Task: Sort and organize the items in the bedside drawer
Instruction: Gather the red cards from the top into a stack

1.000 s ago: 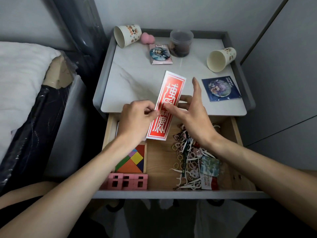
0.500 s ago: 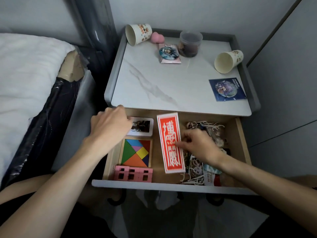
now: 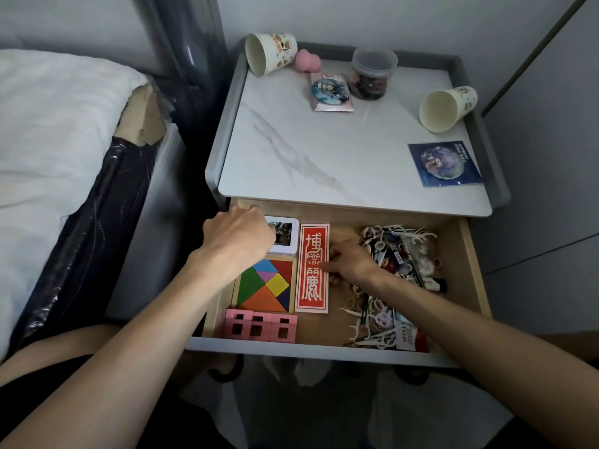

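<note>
Drawer (image 3: pixel 324 330) open under seemingly marble nightstand top (image 3: pixel 340 147); bed (image 3: pixel 58 124) alongside.

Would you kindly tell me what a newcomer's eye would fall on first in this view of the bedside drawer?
The long red card with white characters lies flat in the middle of the open drawer, the right hand at its right edge. Left of it sits a bright tangram with pink blocks in front, and the drawer's right side holds a tangle of white floss picks.
</note>
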`<state>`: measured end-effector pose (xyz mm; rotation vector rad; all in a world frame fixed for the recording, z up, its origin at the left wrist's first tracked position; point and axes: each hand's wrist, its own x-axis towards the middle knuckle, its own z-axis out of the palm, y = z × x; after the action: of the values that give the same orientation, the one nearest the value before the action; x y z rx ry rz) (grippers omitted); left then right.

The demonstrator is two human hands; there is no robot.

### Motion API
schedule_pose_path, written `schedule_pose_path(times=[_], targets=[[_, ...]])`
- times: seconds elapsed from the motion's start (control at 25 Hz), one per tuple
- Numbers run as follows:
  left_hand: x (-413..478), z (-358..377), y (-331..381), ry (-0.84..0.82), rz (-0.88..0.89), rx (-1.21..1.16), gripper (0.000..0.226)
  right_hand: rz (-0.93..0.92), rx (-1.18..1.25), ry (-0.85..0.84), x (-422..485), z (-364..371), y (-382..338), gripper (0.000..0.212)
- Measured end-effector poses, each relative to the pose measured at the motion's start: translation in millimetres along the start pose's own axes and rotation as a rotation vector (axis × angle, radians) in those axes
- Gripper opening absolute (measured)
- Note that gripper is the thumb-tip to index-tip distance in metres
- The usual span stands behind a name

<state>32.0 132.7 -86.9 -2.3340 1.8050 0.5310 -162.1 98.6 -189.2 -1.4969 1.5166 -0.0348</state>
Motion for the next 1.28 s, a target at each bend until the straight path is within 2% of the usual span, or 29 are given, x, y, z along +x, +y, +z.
schedule_pose_path(times=[0.2,0.32,0.4,0.56,0.64,0.76,0.88,1.0,1.08,1.28], targets=[[3,0,1,-0.002,-0.01,-0.018,0.026,-0.038,-0.065,0.035,1,3,-3,0.016],[1,0,1,0.008,-0.012,-0.013,0.025,-0.076,-0.123,0.056,0,5,-7,0.011],[-2,0,3,0.029,-0.005,0.012,0.024,-0.096,-0.169,0.084,-3,3,-8,0.021],[-3,1,10,0.116,0.072,-0.01,0.019,-0.159,-0.228,0.154,-19,-33,-3,0.013],[-1,5,20,0.033,0.177,-0.176,0.02,-0.182,-0.37,0.191,-28,-64,6,0.014],[-3,16,43,-0.179,0.318,-0.397,0.012,-0.099,-0.527,0.154,-39,-104,28,0.013],[-4,33,66,-0.221,0.409,-0.401,0.014,0.015,-0.672,0.165,-48,-117,53,0.017],[1,53,85,-0.351,0.456,-0.37,0.015,0.085,-0.624,0.156,-54,-109,68,0.038],[2,65,102,-0.403,0.461,-0.331,0.019,0.073,-0.593,0.185,-56,-101,75,0.046],[1,104,133,-0.367,0.364,-0.37,0.029,-0.001,-0.673,0.249,-56,-96,75,0.05]])
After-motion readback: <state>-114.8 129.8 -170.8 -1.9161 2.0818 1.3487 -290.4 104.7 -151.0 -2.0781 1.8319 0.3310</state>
